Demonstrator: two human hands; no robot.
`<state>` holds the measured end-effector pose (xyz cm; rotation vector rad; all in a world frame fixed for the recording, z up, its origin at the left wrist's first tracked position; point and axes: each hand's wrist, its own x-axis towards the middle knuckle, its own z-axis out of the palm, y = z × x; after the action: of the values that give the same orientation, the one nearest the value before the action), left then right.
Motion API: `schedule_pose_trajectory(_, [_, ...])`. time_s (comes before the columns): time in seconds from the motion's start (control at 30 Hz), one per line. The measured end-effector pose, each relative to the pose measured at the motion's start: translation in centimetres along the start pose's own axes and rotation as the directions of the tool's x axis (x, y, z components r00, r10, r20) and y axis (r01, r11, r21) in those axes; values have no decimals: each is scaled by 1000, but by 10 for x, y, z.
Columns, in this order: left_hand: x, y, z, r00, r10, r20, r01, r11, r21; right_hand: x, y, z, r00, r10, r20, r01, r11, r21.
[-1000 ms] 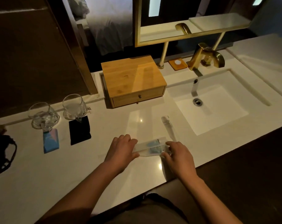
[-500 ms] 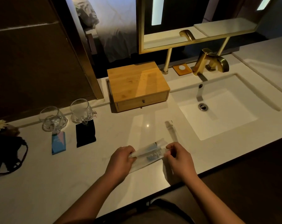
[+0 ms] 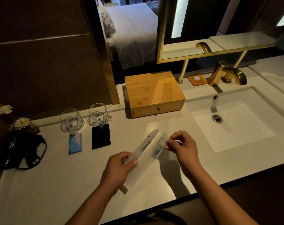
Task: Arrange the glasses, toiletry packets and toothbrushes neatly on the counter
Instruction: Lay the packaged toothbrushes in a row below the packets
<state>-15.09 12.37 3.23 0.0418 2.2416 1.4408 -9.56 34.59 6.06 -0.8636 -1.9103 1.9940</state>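
Two clear toothbrush packets (image 3: 148, 148) are lifted above the white counter (image 3: 56, 184), tilted up toward the right and fanned apart. My left hand (image 3: 120, 166) grips their lower ends. My right hand (image 3: 181, 146) pinches the top edge of the wider packet. Two glasses (image 3: 72, 120) (image 3: 98, 115) stand side by side at the back left. A blue toiletry packet (image 3: 75, 143) lies in front of the left glass, and a black toiletry packet (image 3: 100, 137) in front of the right one.
A wooden drawer box (image 3: 154, 93) stands at the back centre. To the right are the sink (image 3: 235, 124), the gold faucet (image 3: 225, 73) and a small soap dish (image 3: 196, 78). A black bag (image 3: 19, 150) and white flowers (image 3: 21, 122) sit at the far left.
Both hands raised the packets off the counter and tilted them upward. The packets spread apart at the top. The loose toothbrush seen beside the sink is now hidden behind my right hand.
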Motion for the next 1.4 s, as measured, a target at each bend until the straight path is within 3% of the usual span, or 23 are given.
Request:
schedule_pose_trajectory(0.13, [-5,-9,-12,997,-69,-40,64,993,-99,-4,2,21,971,187,147,-207,969,137])
schedule_pose_trajectory(0.2, [-8,-14,-16,993,-113,-43,105,983,-148,-10,7,36,929,250,273,-275,960,59])
schedule_pose_trajectory(0.27, [-11,-19,-20,987,-152,-47,142,975,-168,-16,14,52,899,249,361,-264,965,-9])
schedule_pose_trajectory(0.4, [-18,-31,-27,975,-218,-50,200,949,-245,-18,20,78,890,230,395,-225,973,-58])
schedule_pose_trajectory(0.67, [-33,-45,-44,946,-323,-21,287,867,-408,-14,29,113,803,295,518,-294,952,-86])
schedule_pose_trajectory(0.83, [-39,-57,-67,947,-314,-67,244,839,-487,-15,30,127,796,278,538,-281,957,-79])
schedule_pose_trajectory(1.0, [-42,-75,-112,954,-292,-74,241,888,-392,-32,30,147,840,264,474,-232,964,-126])
schedule_pose_trajectory(1.17, [-39,-102,-151,866,-452,-214,417,889,-189,-56,44,168,848,285,446,-208,955,-214])
schedule_pose_trajectory(1.4, [-45,-127,-166,946,-234,-223,266,956,127,-80,69,185,856,338,392,-242,931,-274])
